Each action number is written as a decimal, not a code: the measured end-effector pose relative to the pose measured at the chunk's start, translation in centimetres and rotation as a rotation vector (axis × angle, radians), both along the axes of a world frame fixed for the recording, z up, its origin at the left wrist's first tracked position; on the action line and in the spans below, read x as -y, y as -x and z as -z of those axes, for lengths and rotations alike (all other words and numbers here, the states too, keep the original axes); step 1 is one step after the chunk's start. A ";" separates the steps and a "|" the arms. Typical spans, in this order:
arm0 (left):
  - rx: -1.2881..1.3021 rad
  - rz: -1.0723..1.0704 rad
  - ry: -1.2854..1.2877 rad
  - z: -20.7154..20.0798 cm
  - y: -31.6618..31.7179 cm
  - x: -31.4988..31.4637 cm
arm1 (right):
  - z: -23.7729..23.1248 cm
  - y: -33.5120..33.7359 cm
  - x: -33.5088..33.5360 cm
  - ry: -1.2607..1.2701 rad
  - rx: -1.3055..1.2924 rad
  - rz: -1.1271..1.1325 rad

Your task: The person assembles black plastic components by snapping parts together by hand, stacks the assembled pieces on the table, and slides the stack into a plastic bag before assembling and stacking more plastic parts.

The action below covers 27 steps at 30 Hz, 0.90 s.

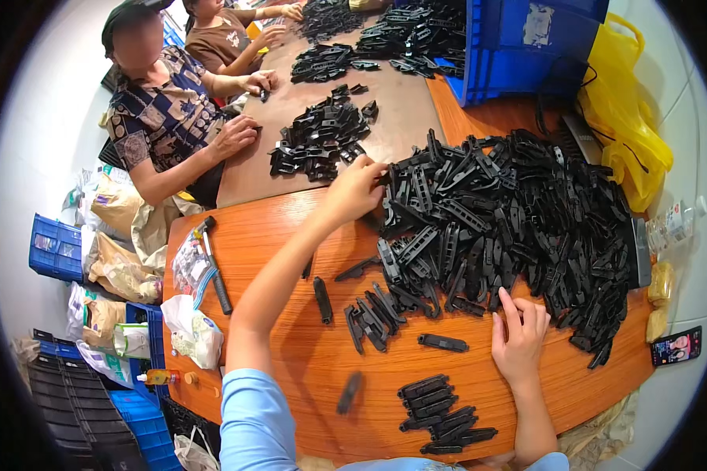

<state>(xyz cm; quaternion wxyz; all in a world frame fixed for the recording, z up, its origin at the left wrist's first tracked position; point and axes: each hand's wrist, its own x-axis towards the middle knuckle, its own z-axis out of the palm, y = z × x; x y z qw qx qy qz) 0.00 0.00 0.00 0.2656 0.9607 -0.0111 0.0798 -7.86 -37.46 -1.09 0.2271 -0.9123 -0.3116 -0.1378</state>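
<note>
My left hand (358,188) reaches to the left edge of a big heap of black plastic parts (518,212). Its fingers are closed at a black plastic part, mostly hidden by the hand. My right hand (520,334) rests at the heap's near edge, fingers apart and index finger stretched toward the parts. A single black part (443,342) lies flat to its left. Nearer me are stacked rows of long black parts (440,412). A loose group of parts (373,318) lies beside the heap. One black part (349,392) looks smeared by motion.
A black-handled hammer (218,271) and plastic bags (192,334) lie at the table's left. Two people sit at the far left beside more black piles (318,133). A blue crate (518,55), yellow bag (624,110), clear bottle (675,224) and phone (675,346) are at the right.
</note>
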 end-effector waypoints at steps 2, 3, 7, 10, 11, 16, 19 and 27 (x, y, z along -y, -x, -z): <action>0.132 -0.088 -0.134 1.1 -0.5 0.6 | 0.3 -0.5 -0.1 -0.015 0.006 0.003; 0.124 -0.082 -0.133 1.2 -0.2 0.9 | 0.3 -0.1 -0.1 -0.013 -0.003 0.008; 0.197 -0.169 -0.096 1.1 0.7 1.4 | 0.2 0.6 0.2 -0.020 0.002 0.006; 0.270 -0.373 -0.028 0.5 0.5 -0.4 | -0.2 0.4 0.2 -0.022 0.014 -0.005; 0.267 -0.455 -0.019 0.0 0.3 -1.3 | -0.3 0.3 0.1 -0.021 0.020 -0.010; 0.460 -0.498 0.010 0.0 1.1 -4.1 | 0.0 0.1 0.2 -0.021 0.013 -0.004; 0.393 -0.320 -0.076 0.2 3.9 -2.8 | 0.1 0.1 0.3 -0.028 0.018 -0.006; 0.228 -0.208 -0.122 -8.2 15.6 3.9 | 0.2 -0.1 0.3 -0.041 0.020 -0.022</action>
